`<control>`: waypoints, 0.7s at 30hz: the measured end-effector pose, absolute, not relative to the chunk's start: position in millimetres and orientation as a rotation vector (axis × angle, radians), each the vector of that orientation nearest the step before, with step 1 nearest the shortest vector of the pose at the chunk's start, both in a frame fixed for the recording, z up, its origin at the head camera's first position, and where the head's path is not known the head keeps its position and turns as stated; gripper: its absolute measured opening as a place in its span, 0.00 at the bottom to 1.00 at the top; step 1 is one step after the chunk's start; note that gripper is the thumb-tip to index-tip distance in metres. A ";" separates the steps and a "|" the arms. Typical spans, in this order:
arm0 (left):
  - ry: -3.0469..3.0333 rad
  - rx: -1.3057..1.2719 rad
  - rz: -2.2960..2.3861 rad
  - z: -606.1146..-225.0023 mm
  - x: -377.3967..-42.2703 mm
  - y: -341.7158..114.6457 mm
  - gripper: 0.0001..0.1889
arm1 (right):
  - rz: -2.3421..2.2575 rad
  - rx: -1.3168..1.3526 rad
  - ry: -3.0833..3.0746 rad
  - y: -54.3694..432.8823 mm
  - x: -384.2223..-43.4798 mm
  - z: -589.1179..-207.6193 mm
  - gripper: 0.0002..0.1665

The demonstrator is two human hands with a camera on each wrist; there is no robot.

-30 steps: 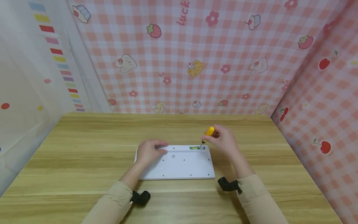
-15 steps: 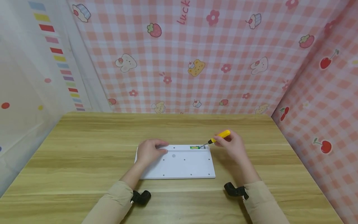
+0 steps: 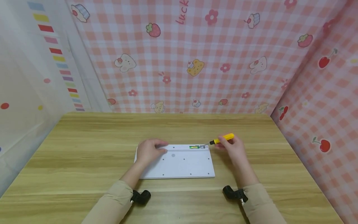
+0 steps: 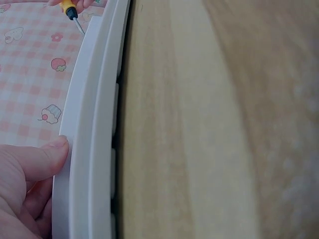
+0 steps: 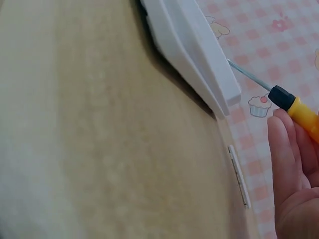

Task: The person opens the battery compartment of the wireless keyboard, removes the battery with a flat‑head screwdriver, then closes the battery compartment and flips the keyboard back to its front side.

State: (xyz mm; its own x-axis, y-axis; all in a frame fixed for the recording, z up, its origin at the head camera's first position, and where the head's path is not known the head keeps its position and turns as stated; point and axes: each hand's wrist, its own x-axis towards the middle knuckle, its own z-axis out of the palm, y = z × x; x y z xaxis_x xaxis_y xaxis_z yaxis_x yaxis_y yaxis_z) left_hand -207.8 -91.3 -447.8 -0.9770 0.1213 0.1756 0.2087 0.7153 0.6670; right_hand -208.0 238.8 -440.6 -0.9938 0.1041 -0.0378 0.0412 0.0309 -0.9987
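A white keyboard (image 3: 179, 166) lies face down on the table, its keys showing beneath the edge in the left wrist view. My left hand (image 3: 148, 153) holds its far left part, thumb on the raised ridge (image 4: 82, 109) and fingers at the far edge. A green battery (image 3: 194, 147) sits in the open compartment at the far right. My right hand (image 3: 234, 150) grips a yellow screwdriver (image 3: 223, 138) with a black collar. The shaft leans low to the left, its tip at the battery's right end. In the right wrist view, the keyboard's edge hides the tip of the screwdriver (image 5: 304, 117).
The wooden table (image 3: 98, 133) extends around the keyboard on all sides. A thin white strip (image 5: 239, 177) lies on it near my right hand in the right wrist view. A pink checked cloth (image 3: 179, 62) hangs behind the table.
My right hand has moved right and slightly nearer. The screwdriver has tipped from steep to nearly flat, handle to the right, its tip staying at the compartment. My left hand keeps its place.
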 end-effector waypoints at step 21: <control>-2.804 -0.256 -1.138 -444.5 -207.2 -91.0 0.11 | 2.434 -0.230 -2.006 235.9 -206.2 -439.3 0.15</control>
